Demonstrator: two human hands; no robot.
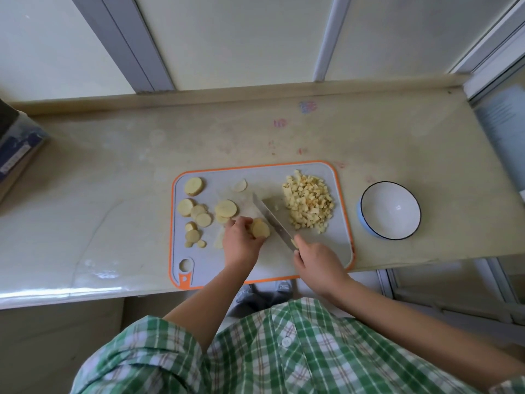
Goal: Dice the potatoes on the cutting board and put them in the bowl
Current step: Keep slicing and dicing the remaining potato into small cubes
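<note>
My loose potato slices (203, 219) sit on the left of the grey, orange-rimmed cutting board (264, 180), which lies on the counter (113, 180). They are round, peeled and pale yellow, and some overlap. They look firm and wet-faced, so I expect them to be stiff under the blade but slick against each other and the board. A stack could slide apart if I press off-centre.

Just right of them, my left hand (241, 240) curls its fingers over a short potato stack (260, 229), gripping it from above with the cut face turned toward the knife. That is the hold I want: fingertips tucked back on top, away from the side being cut, pressing down enough to stop the slices skating.

The knife (271, 217) lies slanted beside the stack, its tip pointing up the board. I cannot tell whether the edge touches the stack. My right hand (315, 263) is closed around the handle, which it mostly hides.

Further right, the diced potato (308, 204) makes a loose heap on the board. These small, light cubes will likely scatter if shoved carelessly, so they are best scooped on the flat of the blade or in cupped fingers.

Beyond the board's right edge, the white bowl (390, 210) with its dark rim stands on the counter with nothing in it yet.
</note>
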